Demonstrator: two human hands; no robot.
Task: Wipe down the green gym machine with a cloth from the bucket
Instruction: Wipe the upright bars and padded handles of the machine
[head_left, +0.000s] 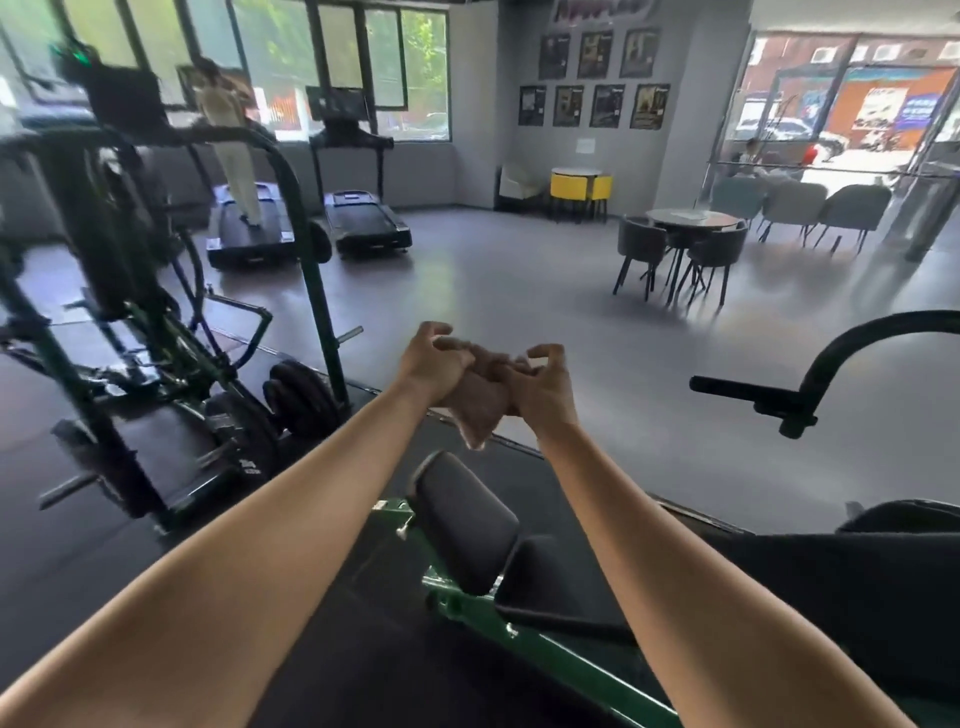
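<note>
Cloth (480, 404) bunched between left hand (435, 359) and right hand (546, 385).

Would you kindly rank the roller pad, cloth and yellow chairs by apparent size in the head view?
1. Roller pad, nearest the camera.
2. Cloth, partly hidden.
3. Yellow chairs, far off, so true size unsure.

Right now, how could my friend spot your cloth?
Start at the dark green metal frame at the bottom. Above its black padded roller, the left hand and right hand meet. The crumpled brownish cloth is bunched between them; unlike the stiff roller, it droops.
</note>
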